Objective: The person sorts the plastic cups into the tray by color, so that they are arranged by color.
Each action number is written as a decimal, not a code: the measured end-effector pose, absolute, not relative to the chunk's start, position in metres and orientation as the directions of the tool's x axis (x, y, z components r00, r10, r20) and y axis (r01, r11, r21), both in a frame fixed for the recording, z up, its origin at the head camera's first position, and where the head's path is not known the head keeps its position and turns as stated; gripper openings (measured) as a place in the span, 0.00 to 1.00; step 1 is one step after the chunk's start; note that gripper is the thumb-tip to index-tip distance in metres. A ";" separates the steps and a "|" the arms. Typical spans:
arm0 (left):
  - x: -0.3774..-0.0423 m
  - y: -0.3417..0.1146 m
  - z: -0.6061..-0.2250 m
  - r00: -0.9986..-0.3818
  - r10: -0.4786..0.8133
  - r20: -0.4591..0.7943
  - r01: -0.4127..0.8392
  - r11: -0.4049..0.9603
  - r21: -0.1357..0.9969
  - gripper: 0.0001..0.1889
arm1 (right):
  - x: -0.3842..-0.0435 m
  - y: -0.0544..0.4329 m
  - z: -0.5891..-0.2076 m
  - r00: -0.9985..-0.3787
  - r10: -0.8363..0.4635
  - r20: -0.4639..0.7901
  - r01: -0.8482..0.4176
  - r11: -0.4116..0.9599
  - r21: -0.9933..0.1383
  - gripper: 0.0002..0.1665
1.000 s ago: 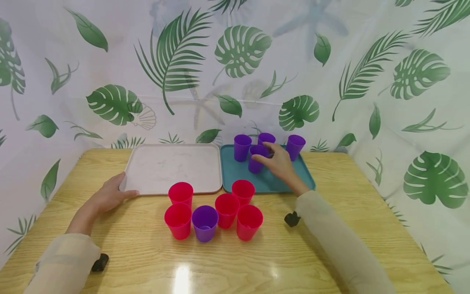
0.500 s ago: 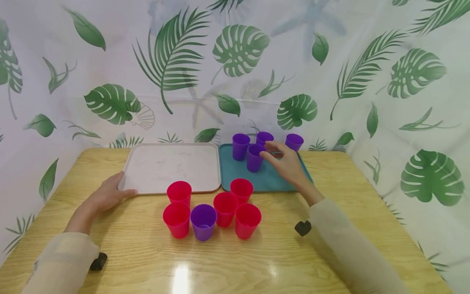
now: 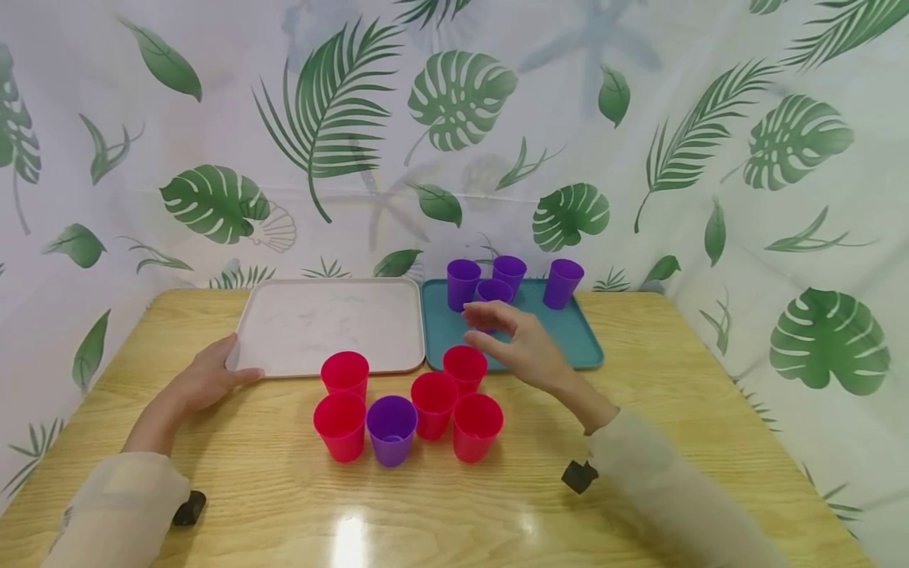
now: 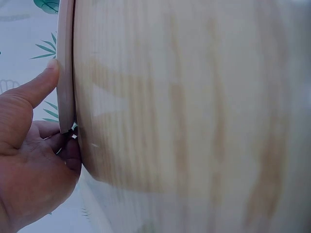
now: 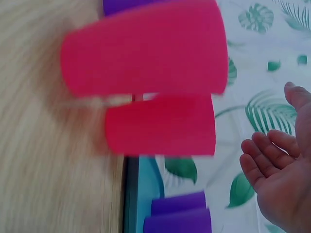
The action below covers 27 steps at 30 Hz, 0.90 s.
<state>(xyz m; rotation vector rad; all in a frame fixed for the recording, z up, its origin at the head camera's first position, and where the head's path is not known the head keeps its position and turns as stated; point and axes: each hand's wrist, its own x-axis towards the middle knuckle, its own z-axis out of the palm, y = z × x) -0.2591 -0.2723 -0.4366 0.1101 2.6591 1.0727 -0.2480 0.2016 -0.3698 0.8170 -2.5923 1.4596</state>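
My left hand (image 3: 209,372) holds the near left corner of a white tray (image 3: 330,327). In the left wrist view its thumb (image 4: 46,80) lies against the tray's rim (image 4: 66,68), other fingers bent at the corner. Fingers spread and holding nothing, my right hand (image 3: 521,343) hovers over the front of a teal tray (image 3: 568,343), partly hiding a purple cup (image 3: 495,290). Several purple cups stand on that tray, one apart at the right (image 3: 563,284). Close by the hand is a red cup (image 3: 465,367), also in the right wrist view (image 5: 163,126).
Several red cups, such as the front left one (image 3: 339,427) and front right one (image 3: 477,430), stand upright on the wooden table (image 3: 284,505) before the trays. A purple cup (image 3: 392,432) stands among them. A leaf-print cloth (image 3: 483,173) hangs behind.
My right hand has drawn back from the purple cups on the teal tray, first rightward, then toward the red cups. The left hand keeps its place on the white tray.
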 end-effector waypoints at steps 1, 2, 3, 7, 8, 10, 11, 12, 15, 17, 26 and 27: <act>-0.259 -0.272 -0.436 -0.960 0.170 -0.222 -0.032 0.721 0.693 0.52 | -0.246 0.198 -0.370 -0.849 -0.435 0.300 -0.482 0.406 -0.776 0.28; -0.259 -0.272 -0.436 -0.960 0.170 -0.223 -0.033 0.719 0.694 0.52 | -0.244 0.195 -0.371 -0.839 -0.452 0.304 -0.495 0.397 -0.773 0.28; -0.259 -0.271 -0.436 -0.960 0.172 -0.221 -0.032 0.719 0.694 0.52 | -0.242 0.192 -0.371 -0.829 -0.467 0.308 -0.506 0.392 -0.768 0.28; -0.257 -0.270 -0.436 -0.961 0.169 -0.219 -0.029 0.724 0.689 0.52 | -0.234 0.179 -0.372 -0.784 -0.535 0.316 -0.546 0.350 -0.761 0.28; -0.257 -0.270 -0.436 -0.961 0.168 -0.218 -0.029 0.726 0.687 0.52 | -0.233 0.176 -0.372 -0.771 -0.552 0.318 -0.557 0.340 -0.758 0.29; -0.256 -0.270 -0.436 -0.962 0.166 -0.216 -0.029 0.725 0.688 0.52 | -0.230 0.171 -0.373 -0.742 -0.590 0.320 -0.578 0.321 -0.750 0.30; -0.256 -0.270 -0.436 -0.962 0.164 -0.216 -0.030 0.726 0.687 0.52 | -0.229 0.168 -0.373 -0.727 -0.606 0.322 -0.592 0.316 -0.742 0.30; -0.256 -0.270 -0.436 -0.962 0.164 -0.216 -0.031 0.726 0.687 0.52 | -0.228 0.166 -0.374 -0.712 -0.623 0.324 -0.605 0.310 -0.733 0.30; -0.257 -0.271 -0.437 -0.963 0.167 -0.212 -0.026 0.724 0.690 0.52 | -0.225 0.160 -0.376 -0.664 -0.671 0.331 -0.648 0.295 -0.702 0.31; -0.258 -0.271 -0.438 -0.963 0.170 -0.207 -0.022 0.721 0.693 0.51 | -0.224 0.156 -0.378 -0.635 -0.695 0.337 -0.671 0.280 -0.687 0.32; -0.260 -0.272 -0.442 -0.964 0.171 -0.203 -0.021 0.711 0.703 0.52 | -0.215 0.145 -0.380 -0.601 -0.752 0.271 -0.674 0.295 -0.677 0.36; -0.260 -0.272 -0.442 -0.964 0.171 -0.201 -0.020 0.712 0.702 0.52 | -0.214 0.144 -0.380 -0.601 -0.756 0.260 -0.677 0.308 -0.669 0.36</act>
